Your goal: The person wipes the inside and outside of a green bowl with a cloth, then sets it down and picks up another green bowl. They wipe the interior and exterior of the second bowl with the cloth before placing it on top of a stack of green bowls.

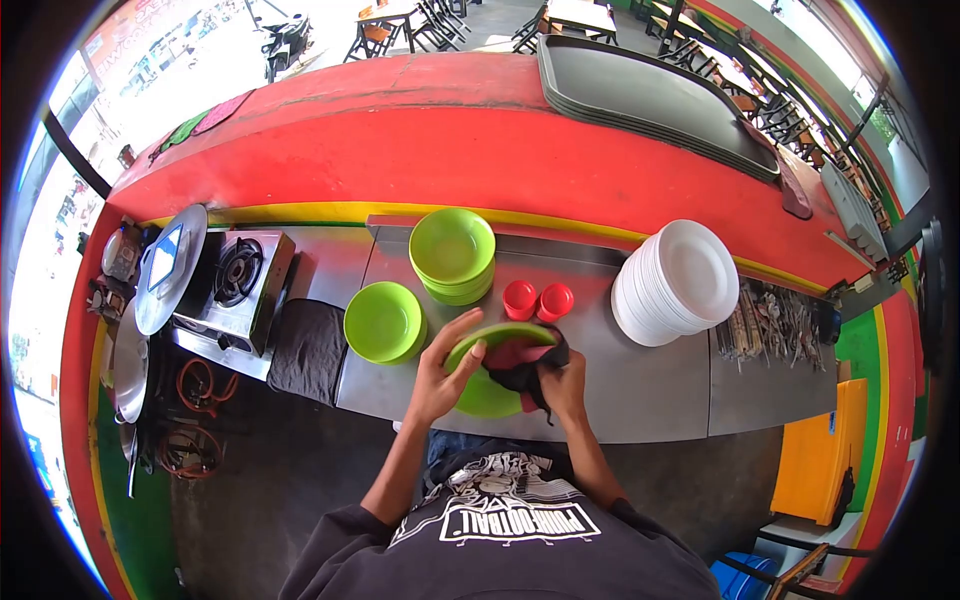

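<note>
My left hand (446,366) grips a green bowl (484,396) by its left rim, thumb on the inside. The bowl is tilted above the front edge of the steel counter. My right hand (564,384) is closed on a black and dark red cloth (518,364), which is pressed into the bowl and hides part of it. Left of the bowl stands a short stack of green bowls (383,322). Behind it rises a taller stack of green bowls (453,248). Two red cups (537,300) stand just beyond my right hand.
A tall leaning stack of white plates (668,285) stands right of the cups, with cutlery (765,325) farther right. On the left are a gas stove (238,272) and a folded black cloth (308,350). Grey trays (645,95) lie on the red ledge (400,140).
</note>
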{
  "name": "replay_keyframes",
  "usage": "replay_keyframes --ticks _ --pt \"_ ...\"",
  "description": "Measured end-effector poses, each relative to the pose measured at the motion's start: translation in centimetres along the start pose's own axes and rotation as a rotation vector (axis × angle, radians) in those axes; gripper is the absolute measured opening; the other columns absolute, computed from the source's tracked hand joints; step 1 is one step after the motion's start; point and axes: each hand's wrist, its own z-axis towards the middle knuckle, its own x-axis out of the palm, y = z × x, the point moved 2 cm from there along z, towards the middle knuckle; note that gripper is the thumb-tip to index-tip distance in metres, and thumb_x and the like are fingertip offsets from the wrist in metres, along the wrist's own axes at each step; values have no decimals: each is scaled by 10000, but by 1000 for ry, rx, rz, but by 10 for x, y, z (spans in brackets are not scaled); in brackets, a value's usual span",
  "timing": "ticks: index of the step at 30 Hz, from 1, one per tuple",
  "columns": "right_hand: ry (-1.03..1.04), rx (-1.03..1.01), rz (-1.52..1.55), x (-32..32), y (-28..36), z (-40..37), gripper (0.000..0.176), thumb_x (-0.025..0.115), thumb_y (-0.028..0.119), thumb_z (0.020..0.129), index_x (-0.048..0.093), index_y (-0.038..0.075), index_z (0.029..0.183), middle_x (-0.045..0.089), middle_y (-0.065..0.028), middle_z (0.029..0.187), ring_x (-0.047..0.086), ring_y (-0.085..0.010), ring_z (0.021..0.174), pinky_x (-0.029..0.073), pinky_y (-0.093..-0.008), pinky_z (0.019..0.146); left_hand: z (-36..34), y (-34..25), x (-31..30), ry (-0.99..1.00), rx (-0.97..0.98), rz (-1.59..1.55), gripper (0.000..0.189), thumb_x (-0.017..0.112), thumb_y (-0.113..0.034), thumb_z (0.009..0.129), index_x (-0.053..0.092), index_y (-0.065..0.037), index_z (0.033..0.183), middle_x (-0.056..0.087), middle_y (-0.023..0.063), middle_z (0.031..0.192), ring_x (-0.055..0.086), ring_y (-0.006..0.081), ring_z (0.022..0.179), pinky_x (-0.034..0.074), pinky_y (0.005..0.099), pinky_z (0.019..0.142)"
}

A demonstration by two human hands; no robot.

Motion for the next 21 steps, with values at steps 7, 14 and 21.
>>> replay_keyframes --ticks 7,14,21 --pt "-269 262 309 33 -44 -20 256 650 -18 836 680 -71 1084 714 -72 1002 651 -154 895 505 -310 817 -33 53 19 -300 -115 -25 353 557 -226 1040 516 -7 1313 604 27 1052 524 93 961 442 247 839" --pt "-143 134 174 34 -30 -22 94 634 -5 810 651 -50 891 683 -55 800 604 -123 750 487 -327 697 -20 39 -22 -73 -151 76 286 472 -258 1074 545 -30 1231 463 -38 851 397 71 776 381 238 684" --pt "128 -68 -202 12 5 -18 22 617 -22 780 618 -38 795 635 -157 663 625 -133 654 480 -357 613 -7 -3 -43 420 -323 471 322 545 -189 1028 553 -68 1326 667 90 1097 599 140 990 473 337 831"
